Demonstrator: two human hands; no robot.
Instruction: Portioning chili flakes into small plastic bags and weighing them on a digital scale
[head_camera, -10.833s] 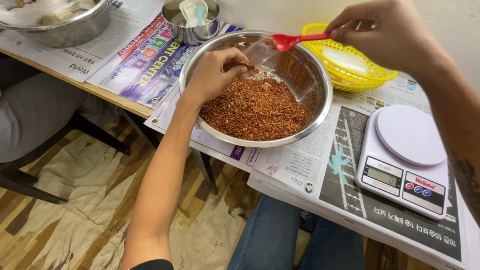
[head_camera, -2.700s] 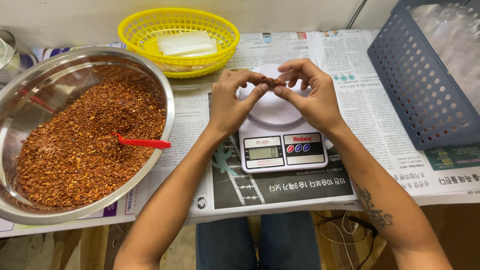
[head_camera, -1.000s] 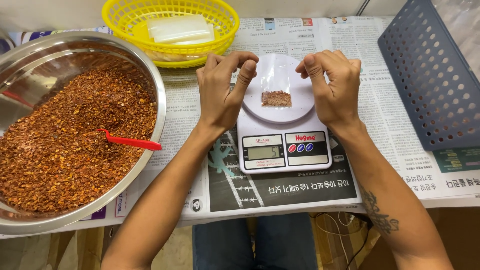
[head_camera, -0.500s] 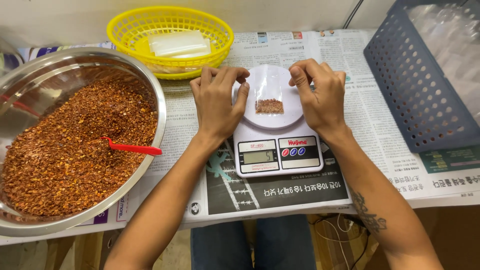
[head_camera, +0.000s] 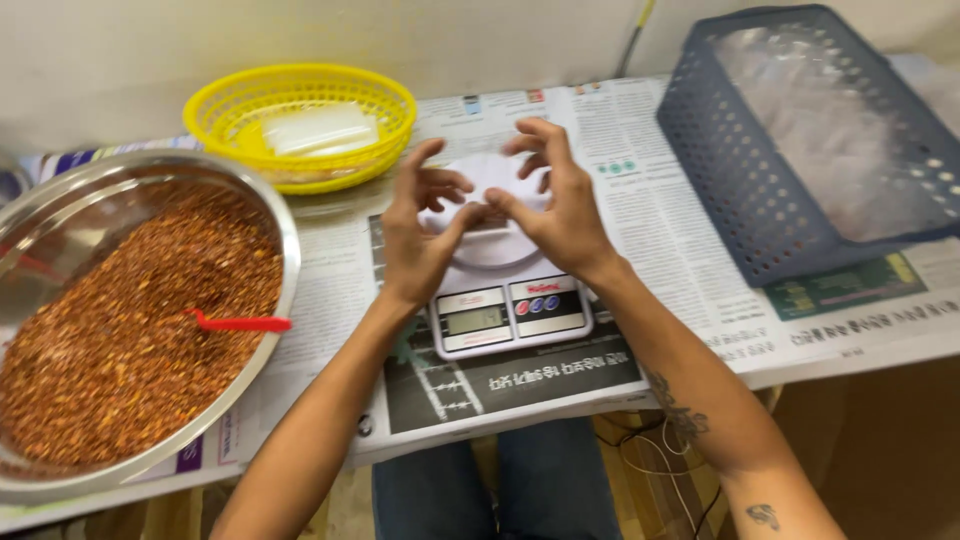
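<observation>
Your left hand (head_camera: 420, 235) and right hand (head_camera: 555, 205) meet over the kitchen scale (head_camera: 500, 290), fingers pinched together; what they grasp is too blurred to tell. Chili flakes (head_camera: 120, 330) still fill the steel bowl (head_camera: 285, 235).

Both hands blur over the scale (head_camera: 497, 290), hiding most of its round plate; whatever they pinch can't be made out. Steel bowl (head_camera: 285, 250) runs off the left edge.

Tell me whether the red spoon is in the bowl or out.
In. The red spoon lies on the red flakes inside the steel bowl, with neither hand touching it.
</observation>
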